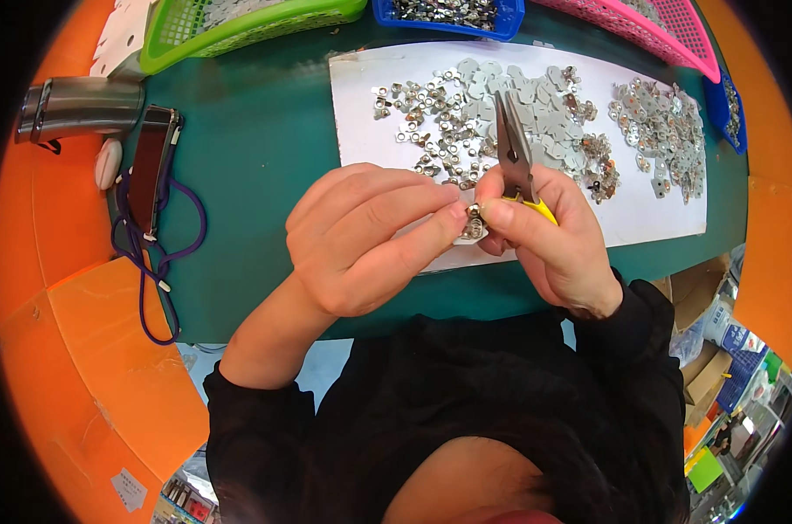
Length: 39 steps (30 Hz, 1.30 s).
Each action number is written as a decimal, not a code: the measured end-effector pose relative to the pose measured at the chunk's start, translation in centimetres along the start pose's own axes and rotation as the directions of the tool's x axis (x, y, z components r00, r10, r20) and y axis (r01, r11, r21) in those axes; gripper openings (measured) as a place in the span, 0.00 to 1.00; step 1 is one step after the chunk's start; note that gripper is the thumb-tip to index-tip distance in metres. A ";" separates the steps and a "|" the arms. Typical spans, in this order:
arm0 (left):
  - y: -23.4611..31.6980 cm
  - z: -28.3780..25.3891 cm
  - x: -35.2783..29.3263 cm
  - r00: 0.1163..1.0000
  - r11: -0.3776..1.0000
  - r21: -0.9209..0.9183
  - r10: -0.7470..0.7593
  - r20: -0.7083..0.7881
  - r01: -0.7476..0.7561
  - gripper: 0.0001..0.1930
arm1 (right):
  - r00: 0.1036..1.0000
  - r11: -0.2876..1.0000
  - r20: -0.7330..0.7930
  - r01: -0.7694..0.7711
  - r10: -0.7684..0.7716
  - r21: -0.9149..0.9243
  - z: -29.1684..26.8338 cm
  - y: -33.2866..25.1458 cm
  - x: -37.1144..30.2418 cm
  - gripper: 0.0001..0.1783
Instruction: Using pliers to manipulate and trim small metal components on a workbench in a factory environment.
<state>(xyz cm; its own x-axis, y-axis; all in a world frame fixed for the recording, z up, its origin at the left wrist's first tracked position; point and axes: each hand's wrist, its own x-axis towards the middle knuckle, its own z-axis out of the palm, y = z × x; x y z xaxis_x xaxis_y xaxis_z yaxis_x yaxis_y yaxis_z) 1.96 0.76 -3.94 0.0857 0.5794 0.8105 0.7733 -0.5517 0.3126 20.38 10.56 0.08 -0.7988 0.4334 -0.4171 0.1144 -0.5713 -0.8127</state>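
My left hand is closed, its thumb and fingertips pinching a small part with a pale flat plate and shiny metal fittings. The right hand's thumb and fingertip meet the same part from the other side. Tucked in my right hand are needle-nose pliers with yellow handles, jaws pointing away from me. Much of the small part is hidden by my fingers. Beyond my hands, a white sheet carries loose grey flat plates, small shiny metal fittings and a separate heap of plates with fittings.
Along the far edge stand a green basket, a blue bin and a pink basket. Another blue bin is at the right. A steel cup and a phone with a purple cord lie left on the green tabletop.
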 end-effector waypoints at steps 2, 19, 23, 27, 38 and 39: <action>0.0 0.2 0.1 1.000 1.000 -0.015 -0.014 -0.008 0.013 0.10 | 0.997 0.996 -0.003 0.072 -0.072 -0.045 -0.3 0.7 0.1 0.08; -0.9 -0.2 0.3 0.979 0.981 -0.196 0.032 0.199 0.008 0.10 | 0.907 0.735 0.342 0.405 -0.247 -0.544 -2.0 -1.5 1.5 0.06; -0.8 0.0 0.1 0.989 0.973 -0.230 0.001 0.145 0.033 0.09 | 0.947 0.841 0.259 0.292 -0.189 -0.456 -1.6 -1.5 1.2 0.07; -0.7 0.2 -0.2 0.999 0.982 -0.186 0.024 0.036 -0.017 0.09 | 0.981 0.935 0.175 0.142 -0.087 -0.326 -1.0 -1.8 0.8 0.09; -0.4 -0.5 0.3 0.990 0.993 0.000 0.116 0.085 -0.116 0.10 | 0.994 0.922 0.112 0.052 -0.009 -0.384 -0.7 -2.2 0.0 0.12; -0.3 -0.6 0.3 0.990 0.993 0.001 0.116 0.085 -0.116 0.10 | 0.992 0.874 0.110 0.103 -0.058 -0.474 -0.7 -2.1 0.0 0.11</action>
<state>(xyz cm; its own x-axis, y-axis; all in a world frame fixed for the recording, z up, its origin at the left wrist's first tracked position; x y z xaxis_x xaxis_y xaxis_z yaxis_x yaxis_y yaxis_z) 1.38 0.77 -3.53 0.2275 0.5605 0.7963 0.7586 -0.6147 0.2159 20.53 12.24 1.52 -0.8640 0.3867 -0.3225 0.2977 -0.1243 -0.9465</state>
